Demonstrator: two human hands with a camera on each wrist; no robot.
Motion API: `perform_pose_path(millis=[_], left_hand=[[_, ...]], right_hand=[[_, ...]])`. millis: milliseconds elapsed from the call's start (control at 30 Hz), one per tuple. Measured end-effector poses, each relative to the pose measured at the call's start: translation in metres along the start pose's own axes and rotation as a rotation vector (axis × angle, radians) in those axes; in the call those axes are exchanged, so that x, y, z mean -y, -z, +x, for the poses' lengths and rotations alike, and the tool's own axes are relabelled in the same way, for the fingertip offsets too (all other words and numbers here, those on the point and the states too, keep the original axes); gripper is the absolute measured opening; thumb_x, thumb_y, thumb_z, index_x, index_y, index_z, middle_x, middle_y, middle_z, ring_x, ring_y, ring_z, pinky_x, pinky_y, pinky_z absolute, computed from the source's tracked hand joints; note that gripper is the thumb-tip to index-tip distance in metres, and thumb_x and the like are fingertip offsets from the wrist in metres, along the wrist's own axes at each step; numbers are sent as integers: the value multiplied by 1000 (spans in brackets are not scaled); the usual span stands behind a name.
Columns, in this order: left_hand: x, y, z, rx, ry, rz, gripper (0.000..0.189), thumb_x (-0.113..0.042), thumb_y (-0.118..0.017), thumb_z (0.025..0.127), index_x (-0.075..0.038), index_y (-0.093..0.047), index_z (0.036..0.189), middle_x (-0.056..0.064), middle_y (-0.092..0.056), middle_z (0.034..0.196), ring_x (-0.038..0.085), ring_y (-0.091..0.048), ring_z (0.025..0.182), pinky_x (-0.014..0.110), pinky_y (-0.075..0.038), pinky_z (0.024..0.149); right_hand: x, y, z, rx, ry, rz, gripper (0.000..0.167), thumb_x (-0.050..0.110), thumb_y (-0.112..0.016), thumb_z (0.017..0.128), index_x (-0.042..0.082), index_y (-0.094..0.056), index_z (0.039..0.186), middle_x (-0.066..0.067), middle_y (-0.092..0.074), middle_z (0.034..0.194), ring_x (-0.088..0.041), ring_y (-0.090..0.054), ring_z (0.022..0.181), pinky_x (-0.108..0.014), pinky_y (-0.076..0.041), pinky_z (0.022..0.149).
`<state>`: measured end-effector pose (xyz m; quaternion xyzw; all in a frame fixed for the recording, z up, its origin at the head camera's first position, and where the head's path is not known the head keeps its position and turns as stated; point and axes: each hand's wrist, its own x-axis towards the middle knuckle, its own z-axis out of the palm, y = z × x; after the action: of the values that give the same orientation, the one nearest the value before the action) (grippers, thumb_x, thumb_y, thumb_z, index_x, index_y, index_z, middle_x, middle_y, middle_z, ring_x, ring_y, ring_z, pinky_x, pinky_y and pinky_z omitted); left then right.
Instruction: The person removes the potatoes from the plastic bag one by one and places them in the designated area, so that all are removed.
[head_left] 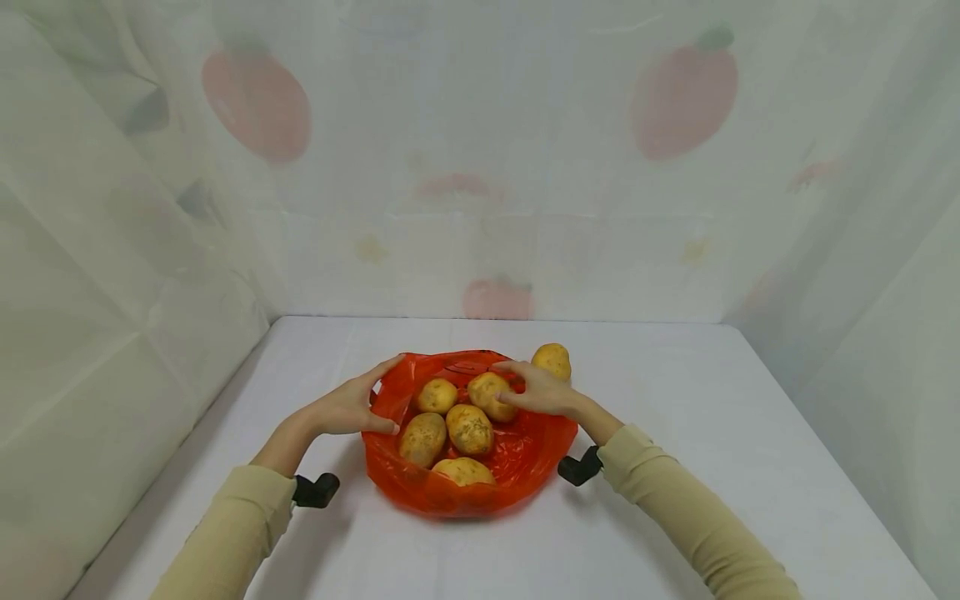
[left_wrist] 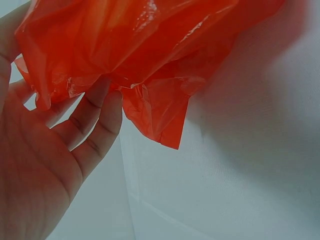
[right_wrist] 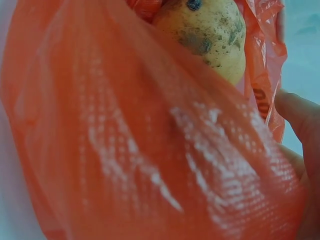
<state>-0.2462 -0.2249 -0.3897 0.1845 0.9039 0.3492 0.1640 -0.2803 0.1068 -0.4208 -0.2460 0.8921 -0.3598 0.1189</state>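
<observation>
A red plastic bag (head_left: 420, 496) lies wide on the table, its mouth turned up. Inside are several potatoes (head_left: 470, 429), some with dark dirt spots. My left hand (head_left: 348, 406) holds the bag's left side, thumb and fingers spread around its edge. In the left wrist view its fingers (left_wrist: 102, 120) curl against the outside of the crinkled plastic. My right hand (head_left: 542, 390) is at the bag's back right rim, thumb close to one potato (head_left: 489, 395). The right wrist view has that hand's thumb (right_wrist: 295, 111) against the plastic, beside a spotted potato (right_wrist: 212, 37).
Another potato (head_left: 552, 360) sits outside the bag, just behind my right hand. The white-covered table (head_left: 675, 400) is bordered by pale fabric walls (head_left: 480, 167) with faded fruit prints. A black wrist mount (head_left: 315, 490) sticks out from each sleeve.
</observation>
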Motion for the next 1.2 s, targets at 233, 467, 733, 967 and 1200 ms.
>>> perform_pose_path(millis=[233,467,733,967,1200], left_hand=[[0,0,0,1,2,2,101,-27,-78,71,-33,-12,147,9,-38,138,28,-49,113,47,-46,90],[0,-1,1,2,-2,1,101,-27,-78,71,-32,-12,147,8,-41,135,25,-52,108,43,-48,88],[0,-2,1,3,3,8,101,-28,-78,71,-31,-12,147,8,-43,134,24,-52,107,43,-48,87],[-3,-2,0,0,8,12,101,-29,-78,71,-30,-12,148,9,-42,135,25,-51,109,44,-47,89],[-2,-2,1,6,9,2,102,-30,-79,70,-31,-12,147,8,-43,134,24,-51,107,43,-48,88]], right_hand=[[-1,-2,1,15,-16,-22,56,37,-61,87,19,-42,137,-3,-44,138,-23,-38,129,-46,-32,105],[-1,-4,2,33,10,-40,57,33,-62,87,17,-42,138,-7,-44,136,-24,-42,124,-45,-36,102],[-3,-6,2,49,40,-67,62,31,-65,85,15,-39,139,-9,-43,136,-24,-43,122,-45,-36,102],[-4,-8,1,53,58,-101,66,33,-66,84,16,-37,140,-9,-43,135,-24,-44,120,-45,-38,100],[-5,-10,1,47,71,-124,67,29,-67,84,15,-35,141,-10,-43,135,-23,-44,120,-44,-38,100]])
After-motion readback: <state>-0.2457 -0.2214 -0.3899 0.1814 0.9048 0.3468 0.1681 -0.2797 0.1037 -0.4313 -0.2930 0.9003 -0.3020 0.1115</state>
